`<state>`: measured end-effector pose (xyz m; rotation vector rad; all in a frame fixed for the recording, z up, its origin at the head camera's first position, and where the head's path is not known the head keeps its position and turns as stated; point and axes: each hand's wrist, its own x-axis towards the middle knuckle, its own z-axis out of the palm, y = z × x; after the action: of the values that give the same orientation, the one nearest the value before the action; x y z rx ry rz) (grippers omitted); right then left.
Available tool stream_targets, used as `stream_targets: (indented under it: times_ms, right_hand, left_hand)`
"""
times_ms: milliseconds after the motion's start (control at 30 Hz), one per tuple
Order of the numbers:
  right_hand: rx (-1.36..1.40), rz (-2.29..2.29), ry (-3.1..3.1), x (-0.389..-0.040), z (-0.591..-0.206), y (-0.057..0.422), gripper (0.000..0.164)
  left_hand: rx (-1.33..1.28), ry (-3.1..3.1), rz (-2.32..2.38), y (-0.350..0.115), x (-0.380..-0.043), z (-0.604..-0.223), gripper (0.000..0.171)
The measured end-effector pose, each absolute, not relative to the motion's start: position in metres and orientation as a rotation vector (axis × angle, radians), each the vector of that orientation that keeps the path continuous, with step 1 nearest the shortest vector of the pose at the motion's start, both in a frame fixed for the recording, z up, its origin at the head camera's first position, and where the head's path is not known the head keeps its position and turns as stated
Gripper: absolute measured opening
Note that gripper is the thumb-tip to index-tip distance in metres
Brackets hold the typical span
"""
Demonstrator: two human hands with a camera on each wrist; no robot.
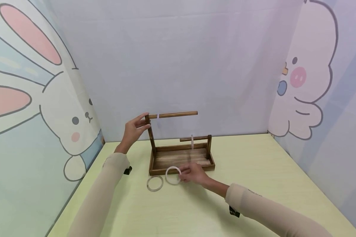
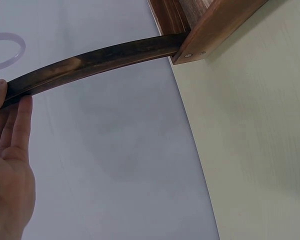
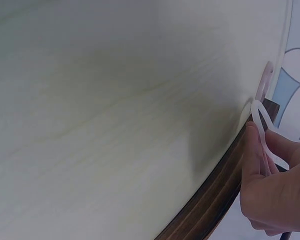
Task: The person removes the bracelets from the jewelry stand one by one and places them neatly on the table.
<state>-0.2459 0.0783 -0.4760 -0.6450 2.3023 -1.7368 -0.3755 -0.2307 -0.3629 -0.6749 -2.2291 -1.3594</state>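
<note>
A wooden display rack stands on the table, with a tray base (image 1: pixel 166 172), a tall post (image 1: pixel 151 136) and a short post (image 1: pixel 209 146). My left hand (image 1: pixel 133 132) pinches the tall post's top between thumb and fingers, as the left wrist view also shows. With thumb and fingers my right hand (image 1: pixel 194 173) holds a whitish bangle (image 1: pixel 166 176) at the tray's front edge. Another bangle (image 1: pixel 155 190) lies flat on the table just left of it. A pale purple bangle (image 1: pixel 158 116) hangs on the upper rod (image 1: pixel 179 114), and a pinkish one (image 1: pixel 192 144) on the lower rod (image 1: pixel 201 138).
The pale yellow table (image 1: pixel 249 184) runs back to a plain light backdrop (image 1: pixel 178 65). Side panels carry a cartoon rabbit (image 1: pixel 62 112) at left and a white cartoon animal (image 1: pixel 308 82) at right. The upper rod's right end is free.
</note>
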Motion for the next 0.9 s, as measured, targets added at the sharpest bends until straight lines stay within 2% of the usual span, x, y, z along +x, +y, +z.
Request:
stream_targets:
  times_ms: [900]
  right_hand:
    - [-0.638,-1.736,2.301,-0.2412,-0.4819,0.0752,0.033]
  left_hand:
    - [-0.665,-2.224,-1.364,-0.2290,-0.3741,-0.3622,0.060]
